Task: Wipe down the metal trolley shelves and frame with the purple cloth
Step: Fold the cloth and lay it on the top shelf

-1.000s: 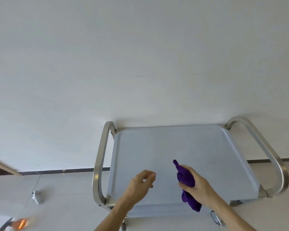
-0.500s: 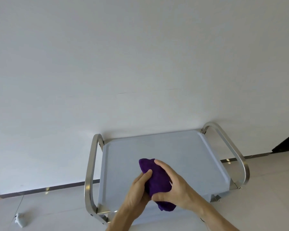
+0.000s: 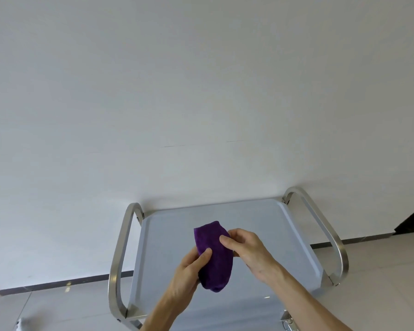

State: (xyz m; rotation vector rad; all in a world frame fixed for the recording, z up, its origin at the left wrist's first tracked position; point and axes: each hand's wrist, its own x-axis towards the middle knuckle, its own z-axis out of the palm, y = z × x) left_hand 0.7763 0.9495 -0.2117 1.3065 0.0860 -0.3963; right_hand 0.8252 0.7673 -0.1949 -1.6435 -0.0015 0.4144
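1. Above the flat, pale-grey top shelf (image 3: 261,235) of the metal trolley, both bare hands hold a folded, deep-purple fleecy cloth (image 3: 214,255) — it hangs in the air over the middle of the shelf, and I cannot tell whether its lower end touches the surface.
2. On the cloth's lower left side, the left hand (image 3: 189,271) grips it, fingers curled behind and the thumb pressed flat across the front.
3. At the cloth's upper right edge, the right hand (image 3: 247,252) pinches it between thumb and curled fingers — the forefinger lies on the front face.
4. Along each short side of the shelf runs a brushed-steel, loop-shaped handle rail: the left rail (image 3: 118,261) and the right rail (image 3: 330,237), both apart from the hands.
5. Behind the trolley stands a plain white wall (image 3: 201,91), with a dark skirting strip (image 3: 58,284) at its foot and pale floor tiles (image 3: 380,271) below.
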